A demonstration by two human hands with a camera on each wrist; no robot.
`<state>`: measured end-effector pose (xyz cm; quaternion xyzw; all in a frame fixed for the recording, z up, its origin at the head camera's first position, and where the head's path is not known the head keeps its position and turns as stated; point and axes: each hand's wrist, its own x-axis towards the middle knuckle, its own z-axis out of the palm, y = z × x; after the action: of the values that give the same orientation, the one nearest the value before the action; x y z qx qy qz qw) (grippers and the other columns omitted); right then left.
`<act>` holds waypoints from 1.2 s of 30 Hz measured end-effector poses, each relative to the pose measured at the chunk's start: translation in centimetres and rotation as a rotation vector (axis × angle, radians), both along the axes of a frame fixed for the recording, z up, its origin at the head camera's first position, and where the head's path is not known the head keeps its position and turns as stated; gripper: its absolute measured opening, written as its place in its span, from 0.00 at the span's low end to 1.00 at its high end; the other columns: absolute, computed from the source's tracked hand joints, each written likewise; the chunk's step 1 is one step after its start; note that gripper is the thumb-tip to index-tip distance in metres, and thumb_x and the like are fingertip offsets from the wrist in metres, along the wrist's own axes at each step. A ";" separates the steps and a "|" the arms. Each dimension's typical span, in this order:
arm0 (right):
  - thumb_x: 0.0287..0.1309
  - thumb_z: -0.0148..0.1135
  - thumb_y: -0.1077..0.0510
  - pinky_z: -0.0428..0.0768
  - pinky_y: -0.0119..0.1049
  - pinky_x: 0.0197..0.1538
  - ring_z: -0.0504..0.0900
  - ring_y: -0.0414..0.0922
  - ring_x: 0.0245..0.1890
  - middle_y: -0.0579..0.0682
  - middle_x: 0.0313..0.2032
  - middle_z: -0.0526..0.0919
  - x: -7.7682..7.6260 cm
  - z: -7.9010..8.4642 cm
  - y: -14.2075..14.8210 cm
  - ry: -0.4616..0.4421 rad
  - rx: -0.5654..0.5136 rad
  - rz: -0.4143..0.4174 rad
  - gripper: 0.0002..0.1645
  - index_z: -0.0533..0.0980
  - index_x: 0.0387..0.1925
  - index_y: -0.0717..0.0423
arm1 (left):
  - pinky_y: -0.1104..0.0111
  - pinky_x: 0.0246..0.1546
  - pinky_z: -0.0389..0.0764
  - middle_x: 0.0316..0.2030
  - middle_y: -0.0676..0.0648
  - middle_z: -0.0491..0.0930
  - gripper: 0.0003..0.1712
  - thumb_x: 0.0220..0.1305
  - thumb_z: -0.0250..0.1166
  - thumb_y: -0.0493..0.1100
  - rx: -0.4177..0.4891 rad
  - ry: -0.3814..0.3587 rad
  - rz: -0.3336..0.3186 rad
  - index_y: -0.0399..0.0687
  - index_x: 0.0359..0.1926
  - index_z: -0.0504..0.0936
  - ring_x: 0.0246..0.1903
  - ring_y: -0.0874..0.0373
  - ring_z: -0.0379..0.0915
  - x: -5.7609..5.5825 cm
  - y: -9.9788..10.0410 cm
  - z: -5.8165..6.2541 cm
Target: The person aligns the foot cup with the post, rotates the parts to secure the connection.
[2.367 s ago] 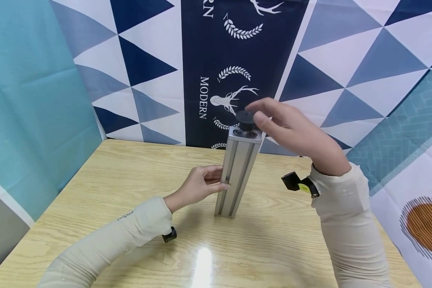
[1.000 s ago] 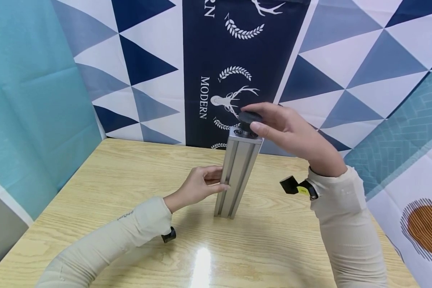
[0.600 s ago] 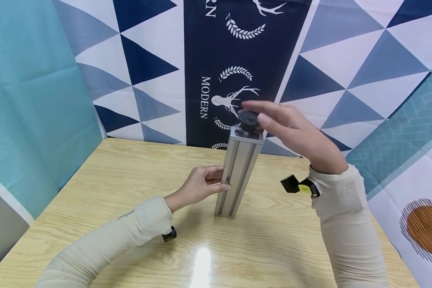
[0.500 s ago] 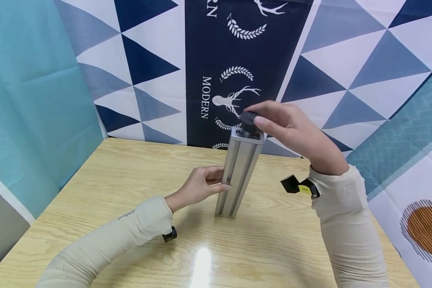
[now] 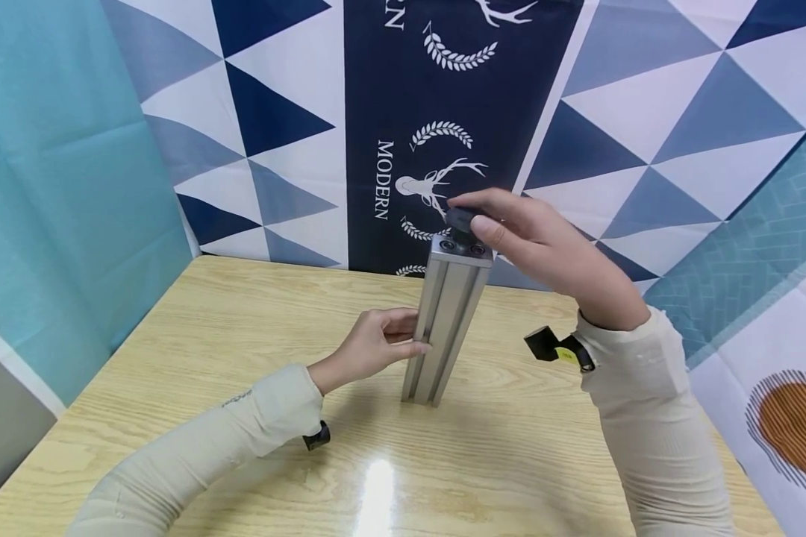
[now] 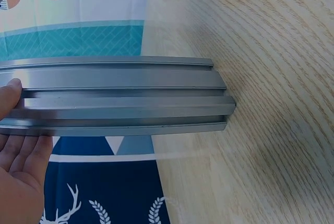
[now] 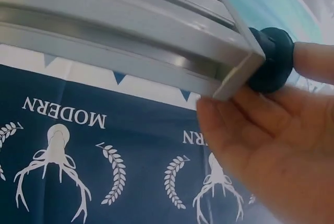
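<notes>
A silver aluminium extrusion (image 5: 445, 306) stands upright on the table, its slotted side facing me. My left hand (image 5: 369, 347) holds it around mid-height, thumb on the front face and fingers behind; the left wrist view shows the extrusion (image 6: 130, 98) down to its lower end. An end plate (image 7: 241, 80) with two screw heads caps the top. From it rises a black round levelling foot (image 5: 462, 221). My right hand (image 5: 544, 239) pinches this foot, thumb on its near side and fingers around the far side. In the right wrist view, the thumb lies against the foot's (image 7: 279, 59) disc.
The wood-grain table (image 5: 255, 298) reaches back to a patterned cloth (image 5: 403, 89) with triangles and deer heads, close behind the extrusion. A teal cloth (image 5: 54, 186) hangs at the left. Black wrist cameras sit on both sleeves.
My right hand's fingers have shifted back and forth around the levelling foot, the wrist turning slightly. My left hand and the extrusion stay in place.
</notes>
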<state>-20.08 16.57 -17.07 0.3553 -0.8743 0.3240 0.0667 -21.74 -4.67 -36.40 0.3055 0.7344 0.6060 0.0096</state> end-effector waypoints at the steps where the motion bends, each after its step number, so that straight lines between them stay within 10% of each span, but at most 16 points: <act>1: 0.69 0.53 0.49 0.73 0.31 0.39 0.78 0.44 0.38 0.51 0.44 0.79 0.1 -0.1 -0.2 0.021 -0.002 -0.054 0.22 0.72 0.58 0.57 | 0.70 0.46 0.82 0.47 0.37 0.83 0.27 0.55 0.71 0.35 0.000 0.001 0.000 0.32 0.56 0.77 0.47 0.51 0.82 0.0 0.0 0.0; 6: 0.64 0.57 0.39 0.77 0.44 0.43 0.81 0.48 0.39 0.54 0.42 0.83 0.6 -0.5 -0.8 0.107 -0.004 -0.247 0.27 0.73 0.48 0.58 | 0.70 0.46 0.82 0.47 0.38 0.83 0.27 0.54 0.72 0.35 -0.005 0.005 0.004 0.33 0.56 0.77 0.46 0.51 0.82 0.0 0.0 -0.1; 10: 0.73 0.42 0.44 0.72 0.53 0.59 0.76 0.52 0.56 0.56 0.58 0.76 0.5 0.1 -0.2 0.061 0.013 -0.088 0.29 0.67 0.65 0.56 | 0.71 0.46 0.81 0.47 0.38 0.83 0.27 0.54 0.72 0.36 -0.017 -0.003 0.016 0.33 0.56 0.77 0.47 0.51 0.81 0.0 -0.1 -0.1; 14: 0.74 0.43 0.53 0.75 0.36 0.55 0.77 0.46 0.52 0.55 0.56 0.77 0.2 0.7 0.2 -0.017 0.015 0.047 0.25 0.65 0.67 0.56 | 0.71 0.46 0.81 0.48 0.38 0.82 0.27 0.54 0.72 0.36 -0.021 0.001 0.022 0.33 0.56 0.78 0.47 0.51 0.81 0.1 -0.1 0.0; 21: 0.59 0.65 0.43 0.75 0.35 0.39 0.79 0.44 0.36 0.52 0.40 0.81 0.6 0.1 -0.6 0.047 -0.031 -0.260 0.24 0.74 0.44 0.57 | 0.70 0.47 0.81 0.48 0.38 0.82 0.27 0.54 0.72 0.35 -0.012 0.005 0.013 0.33 0.56 0.77 0.47 0.51 0.81 0.2 -0.1 0.2; 29: 0.74 0.42 0.52 0.73 0.35 0.55 0.75 0.49 0.55 0.53 0.60 0.73 -0.1 0.4 0.2 -0.023 -0.016 0.037 0.25 0.66 0.67 0.56 | 0.71 0.47 0.81 0.48 0.38 0.82 0.28 0.55 0.72 0.35 -0.018 -0.006 0.022 0.32 0.57 0.77 0.48 0.51 0.81 0.2 -0.1 0.1; 36: 0.64 0.58 0.42 0.74 0.47 0.50 0.78 0.48 0.47 0.54 0.45 0.79 0.2 -0.1 -0.4 0.021 -0.041 -0.266 0.23 0.73 0.43 0.59 | 0.71 0.46 0.81 0.48 0.37 0.82 0.27 0.55 0.71 0.34 -0.010 0.005 0.004 0.31 0.56 0.76 0.47 0.50 0.81 0.1 0.0 0.0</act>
<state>-19.84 16.16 -17.16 0.2383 -0.9062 0.3261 0.1256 -21.66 -4.67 -36.41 0.3054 0.7381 0.6015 0.0081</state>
